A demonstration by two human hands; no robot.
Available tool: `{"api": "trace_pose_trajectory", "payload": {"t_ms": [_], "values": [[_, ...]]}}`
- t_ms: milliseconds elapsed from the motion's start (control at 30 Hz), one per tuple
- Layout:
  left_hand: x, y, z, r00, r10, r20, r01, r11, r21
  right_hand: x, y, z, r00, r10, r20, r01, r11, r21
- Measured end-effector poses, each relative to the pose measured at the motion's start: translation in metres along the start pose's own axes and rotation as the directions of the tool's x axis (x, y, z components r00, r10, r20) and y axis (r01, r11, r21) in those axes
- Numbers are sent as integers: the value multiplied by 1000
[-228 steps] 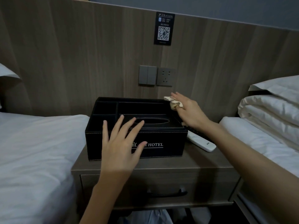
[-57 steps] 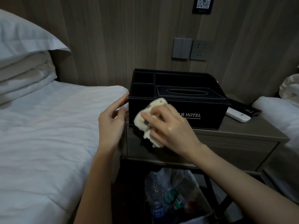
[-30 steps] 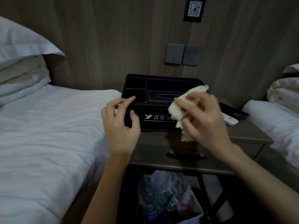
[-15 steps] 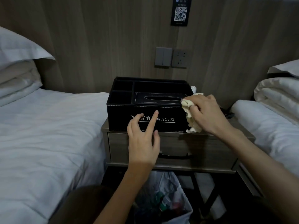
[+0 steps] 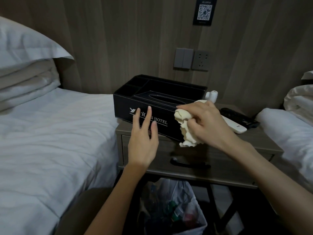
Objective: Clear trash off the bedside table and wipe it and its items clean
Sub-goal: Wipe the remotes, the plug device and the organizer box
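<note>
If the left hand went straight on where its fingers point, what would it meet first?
Most likely the front face of the black tissue box; the left hand points at it from close by, though whether they touch is unclear.

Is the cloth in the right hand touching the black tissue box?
Touching. The head view shows the cloth, held by the right hand, pressed against the near corner of the tissue box.

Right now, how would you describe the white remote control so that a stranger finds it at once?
Beside the big white bed stands the bedside table; look right of its black tissue box. Two remotes lie there side by side. The white remote control is the nearer, pale one; the black remote lies behind it.
</note>
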State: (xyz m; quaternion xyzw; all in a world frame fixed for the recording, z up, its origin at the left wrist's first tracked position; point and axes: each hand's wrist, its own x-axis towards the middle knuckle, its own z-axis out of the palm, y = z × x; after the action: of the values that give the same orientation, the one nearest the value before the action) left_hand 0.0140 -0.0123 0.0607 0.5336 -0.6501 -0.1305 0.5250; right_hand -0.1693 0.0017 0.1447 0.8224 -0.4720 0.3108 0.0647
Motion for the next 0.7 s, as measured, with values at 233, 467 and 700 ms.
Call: {"api": "trace_pose_trajectory", "payload": {"t_ms": [233,467,700], "values": [[41,-18,-27,995,-84,58,89,992,-88,21,-32,14,995,-51,82,55,997,-45],[67,-27,-37,980,-124,154,158,961,-226,31,-53,26,994,-74,83,75,997,-14],[37,-12,-38,984,63,165,-6,946,-325,3,-38,18,984,-32,-176,40,998,43]]}}
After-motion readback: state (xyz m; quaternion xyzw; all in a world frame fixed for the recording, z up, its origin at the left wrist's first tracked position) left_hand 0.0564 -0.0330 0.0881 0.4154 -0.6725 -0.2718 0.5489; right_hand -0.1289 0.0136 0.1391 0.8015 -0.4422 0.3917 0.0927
